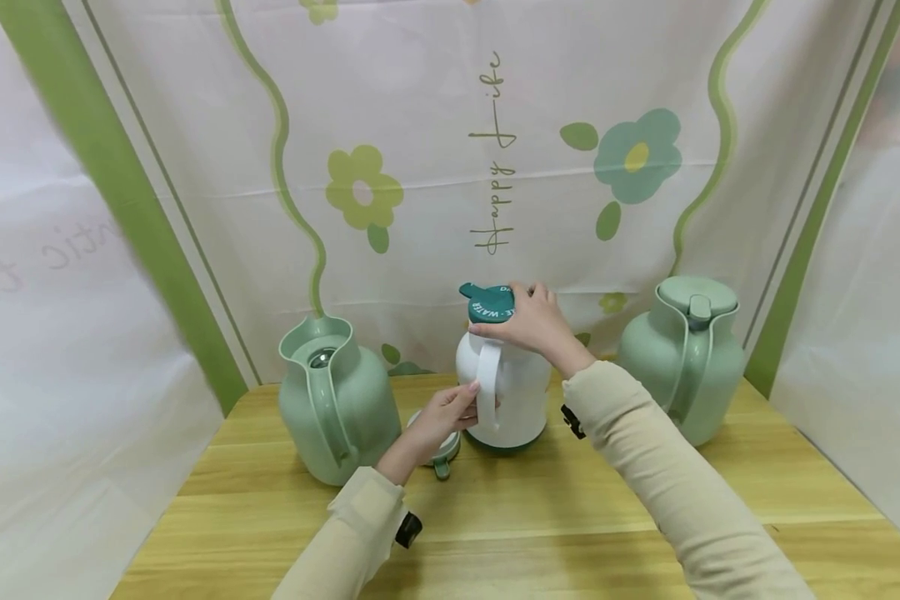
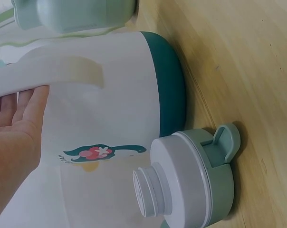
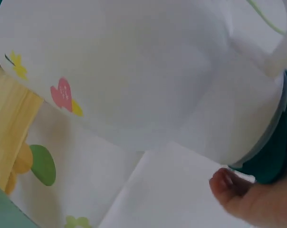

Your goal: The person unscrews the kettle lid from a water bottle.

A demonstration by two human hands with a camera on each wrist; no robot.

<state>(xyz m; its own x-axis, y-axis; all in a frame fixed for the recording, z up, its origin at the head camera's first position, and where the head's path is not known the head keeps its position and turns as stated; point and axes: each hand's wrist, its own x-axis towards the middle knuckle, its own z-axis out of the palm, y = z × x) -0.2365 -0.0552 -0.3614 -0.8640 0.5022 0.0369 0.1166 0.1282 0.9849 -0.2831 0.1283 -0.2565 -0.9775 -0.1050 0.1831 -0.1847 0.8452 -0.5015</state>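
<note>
A white thermos jug (image 1: pixel 521 400) with a dark green base stands upright at the back middle of the wooden table. Its dark green lid (image 1: pixel 489 305), with white lettering and a lever, sits on the neck. My right hand (image 1: pixel 532 321) grips this lid from the right, thumb at the near side. Below, my left hand (image 1: pixel 450 414) holds the jug's white handle (image 1: pixel 487 387), fingers hooked behind it in the left wrist view. Beside the jug's base, a light green stopper lid (image 2: pixel 193 178) rests on the table, partly hidden by my left hand in the head view.
On the left stands a light green jug (image 1: pixel 360 408) without a lid, its mouth open. A second light green jug (image 1: pixel 708 392), lid on, stands at the right near my right sleeve. A printed curtain (image 1: pixel 435 100) hangs close behind the table's back edge.
</note>
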